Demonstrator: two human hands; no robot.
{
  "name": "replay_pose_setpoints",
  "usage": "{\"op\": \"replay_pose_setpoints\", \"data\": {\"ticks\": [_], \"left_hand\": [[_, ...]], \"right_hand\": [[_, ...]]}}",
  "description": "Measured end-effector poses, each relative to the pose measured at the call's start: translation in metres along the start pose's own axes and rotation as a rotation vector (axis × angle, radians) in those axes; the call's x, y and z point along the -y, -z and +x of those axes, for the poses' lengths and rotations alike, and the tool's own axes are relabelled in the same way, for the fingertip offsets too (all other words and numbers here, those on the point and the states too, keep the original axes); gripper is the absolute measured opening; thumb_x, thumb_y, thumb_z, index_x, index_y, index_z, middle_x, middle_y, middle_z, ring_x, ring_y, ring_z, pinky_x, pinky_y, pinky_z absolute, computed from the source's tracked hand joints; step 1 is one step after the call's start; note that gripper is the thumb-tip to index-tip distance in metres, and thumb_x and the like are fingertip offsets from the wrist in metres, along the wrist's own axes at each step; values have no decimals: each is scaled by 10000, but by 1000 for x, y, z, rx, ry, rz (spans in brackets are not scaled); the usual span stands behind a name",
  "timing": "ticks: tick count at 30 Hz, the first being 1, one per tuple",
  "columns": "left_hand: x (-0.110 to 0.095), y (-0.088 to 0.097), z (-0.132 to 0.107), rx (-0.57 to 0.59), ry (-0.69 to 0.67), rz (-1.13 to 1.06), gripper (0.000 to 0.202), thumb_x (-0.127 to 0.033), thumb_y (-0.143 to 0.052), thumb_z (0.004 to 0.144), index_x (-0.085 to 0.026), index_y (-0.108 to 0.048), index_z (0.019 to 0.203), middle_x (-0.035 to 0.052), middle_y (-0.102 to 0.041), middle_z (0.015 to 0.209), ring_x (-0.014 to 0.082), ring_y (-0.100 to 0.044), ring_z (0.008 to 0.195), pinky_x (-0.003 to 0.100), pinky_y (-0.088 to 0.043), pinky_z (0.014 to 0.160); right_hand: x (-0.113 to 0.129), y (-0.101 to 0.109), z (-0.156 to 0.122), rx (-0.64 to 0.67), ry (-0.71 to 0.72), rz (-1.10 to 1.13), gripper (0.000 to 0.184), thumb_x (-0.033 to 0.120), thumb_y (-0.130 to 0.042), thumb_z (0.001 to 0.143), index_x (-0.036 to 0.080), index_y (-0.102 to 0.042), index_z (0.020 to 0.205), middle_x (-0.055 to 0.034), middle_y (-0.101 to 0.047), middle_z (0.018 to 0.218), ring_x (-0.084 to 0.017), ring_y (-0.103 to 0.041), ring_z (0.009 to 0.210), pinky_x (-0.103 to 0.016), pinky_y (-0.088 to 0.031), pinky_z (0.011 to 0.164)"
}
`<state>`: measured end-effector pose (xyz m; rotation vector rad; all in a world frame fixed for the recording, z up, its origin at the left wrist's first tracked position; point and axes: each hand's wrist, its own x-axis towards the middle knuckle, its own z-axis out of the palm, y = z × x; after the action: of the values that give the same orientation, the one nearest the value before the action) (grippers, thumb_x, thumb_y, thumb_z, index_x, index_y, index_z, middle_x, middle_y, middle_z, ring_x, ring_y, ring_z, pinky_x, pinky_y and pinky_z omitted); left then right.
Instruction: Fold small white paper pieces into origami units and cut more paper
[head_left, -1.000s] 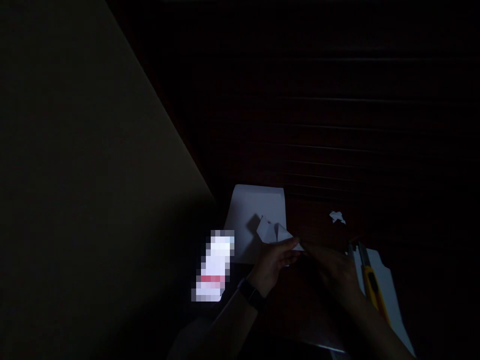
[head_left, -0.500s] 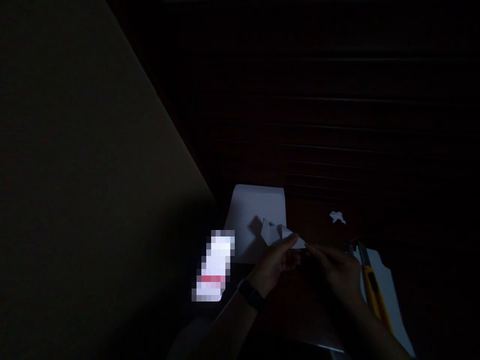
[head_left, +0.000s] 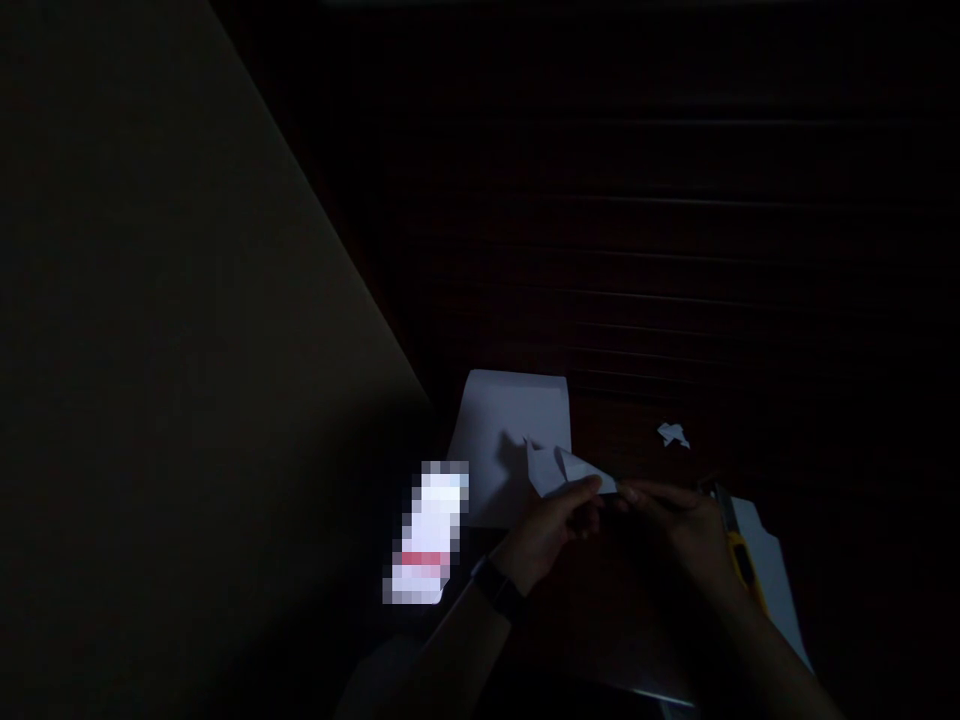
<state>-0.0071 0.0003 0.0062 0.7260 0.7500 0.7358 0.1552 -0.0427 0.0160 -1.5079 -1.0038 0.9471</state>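
My left hand (head_left: 551, 525), with a dark watch (head_left: 499, 588) on its wrist, grips a folded piece of white paper (head_left: 581, 470) between thumb and fingers. The paper has creased flaps and a pointed tip at its upper left. At the paper's right-hand point, the fingertips of my right hand (head_left: 679, 525) are pinched on the end. Behind the folded piece, flat white paper (head_left: 517, 410) lies on the dark wooden table and catches its shadow.
A phone (head_left: 427, 535) with a lit, blurred-out screen is at the left. A small folded paper piece (head_left: 673, 435) lies at the right. A yellow utility knife (head_left: 746, 570) rests over white paper (head_left: 780, 590), partly behind my right arm. A pale wall (head_left: 187, 350) borders the left.
My right hand and forearm have shifted slightly right and up, covering more of the knife. The folded paper has turned a little, its right flap lying flatter and straighter.
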Motion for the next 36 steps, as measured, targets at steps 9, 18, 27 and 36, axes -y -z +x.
{"op": "replay_pose_setpoints", "data": {"ticks": [9, 18, 27, 36], "left_hand": [[1, 0, -2, -59, -45, 49, 304, -445, -664, 699, -142, -658, 723, 16, -578, 643, 95, -505, 561, 232, -369, 558], [0, -1, -2, -106, -89, -30, 268, -392, -706, 673, -134, -661, 732, 27, -606, 706, 94, -538, 600, 230, -407, 583], [2, -5, -4, -115, -162, 170, 335, -450, -661, 705, -120, -653, 763, 38, -621, 665, 116, -571, 590, 228, -399, 534], [0, -7, -6, -89, -210, 224, 357, -470, -620, 738, -115, -653, 751, 30, -615, 618, 102, -557, 560, 211, -376, 508]], "right_hand": [[-3, 1, 0, -83, -6, 3, 236, 369, -742, 651, 188, -734, 802, -61, -732, 722, -245, -682, 701, -304, -526, 590], [-2, 0, 2, -24, -142, 286, 327, 441, -675, 720, 159, -706, 883, -98, -726, 782, -234, -682, 688, -309, -534, 584], [-13, -11, 2, 145, -221, 374, 279, 410, -688, 723, 131, -685, 716, -78, -695, 677, -171, -632, 554, -263, -498, 521], [-16, -10, -1, 97, -108, 277, 330, 462, -643, 748, 145, -662, 660, -39, -623, 554, -149, -566, 507, -247, -433, 485]]}}
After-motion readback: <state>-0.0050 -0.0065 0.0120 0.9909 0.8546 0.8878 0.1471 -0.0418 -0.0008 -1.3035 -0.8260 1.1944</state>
